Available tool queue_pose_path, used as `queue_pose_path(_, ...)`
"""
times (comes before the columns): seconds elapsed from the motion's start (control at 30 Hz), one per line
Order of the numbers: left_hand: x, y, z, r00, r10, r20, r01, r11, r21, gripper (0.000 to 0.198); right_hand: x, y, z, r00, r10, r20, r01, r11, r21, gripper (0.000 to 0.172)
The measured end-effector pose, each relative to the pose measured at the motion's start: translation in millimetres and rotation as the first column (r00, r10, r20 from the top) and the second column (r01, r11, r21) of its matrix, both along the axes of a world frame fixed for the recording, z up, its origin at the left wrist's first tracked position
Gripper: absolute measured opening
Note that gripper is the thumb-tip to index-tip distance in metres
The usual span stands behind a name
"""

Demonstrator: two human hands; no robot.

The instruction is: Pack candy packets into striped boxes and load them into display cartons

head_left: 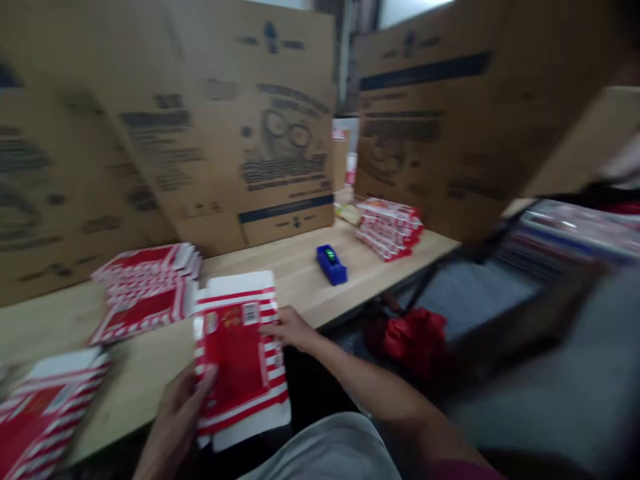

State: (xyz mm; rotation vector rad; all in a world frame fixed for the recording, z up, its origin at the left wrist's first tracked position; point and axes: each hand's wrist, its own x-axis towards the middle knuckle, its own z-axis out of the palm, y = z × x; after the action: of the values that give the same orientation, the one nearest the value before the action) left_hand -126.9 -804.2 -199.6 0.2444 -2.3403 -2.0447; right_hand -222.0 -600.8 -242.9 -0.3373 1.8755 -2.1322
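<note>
Item: one flat, red-and-white striped card carton (237, 363), left of the blue plastic tape dispenser (331, 267) and nearer me; my left grip (181, 395) and right grip (294, 329) clamped its opposite edges, seemingly for steadiness. Item: fanned red-and-white card stack (147, 290), lying farther left of the dispenser.

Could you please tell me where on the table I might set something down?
Bare wood shows on the table between the held carton and the blue dispenser, and in a strip between the fanned cartons and the near-left carton. It is crowded at the striped pile beside the right cardboard box.
</note>
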Motion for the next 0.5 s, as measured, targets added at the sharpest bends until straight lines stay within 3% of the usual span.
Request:
queue_pose_path(0.07, -10, -1, -10.4, 0.996, 0.085, -0.041, -0.076, 0.979, 0.188, 0.077, 7, 4, -7.6, 0.996, 0.087, 0.036, -0.087, 0.996, -0.009, 0.034)
queue_pose_path(0.17, -22, -1, -25.3, 0.974, 0.169, -0.152, -0.104, 0.925, 0.366, 0.079, 15, 4, -15.3, 0.985, 0.169, 0.040, -0.169, 0.986, 0.007, 0.034)
queue_pose_path(0.33, -6, 5, -46.0, 0.992, 0.045, -0.114, 0.018, 0.866, 0.499, 0.077, 19, 7, -25.6, 0.990, -0.137, -0.039, 0.138, 0.990, 0.019, 0.064)
queue_pose_path(0.5, 6, 5, -56.6, 0.998, -0.043, -0.046, 0.060, 0.862, 0.504, 0.062, 17, 19, -37.3, 0.987, -0.068, -0.146, 0.094, 0.978, 0.184, 0.046)
